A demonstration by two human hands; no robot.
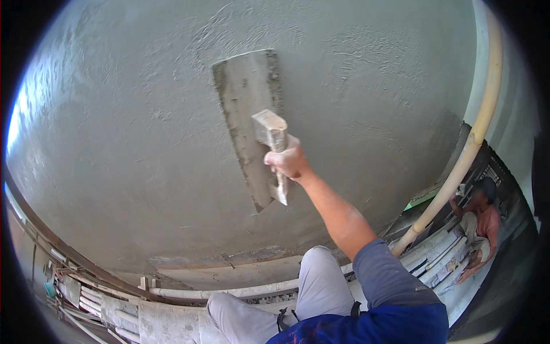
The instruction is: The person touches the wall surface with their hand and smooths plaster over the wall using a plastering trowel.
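Note:
My right hand (290, 159) is closed round the pale, plaster-caked handle of a plastering trowel (243, 97). The long rectangular blade lies against the wall, tilted a little, its upper end leaning left. Grey smears and crusts line the blade's edges. Around it spreads the wet grey plaster (154, 160), smooth in places, with rough ripples above the trowel and to its upper right. My right arm stretches up from the lower right. My left hand is not in the picture.
A bamboo pole (471, 143) rises along the right. Beyond it another person (486, 221) sits low on the boards. Below me run weathered planks (166, 322) and a horizontal pole (240, 291). A dark beam (74, 252) slants along the lower left, near stacked poles.

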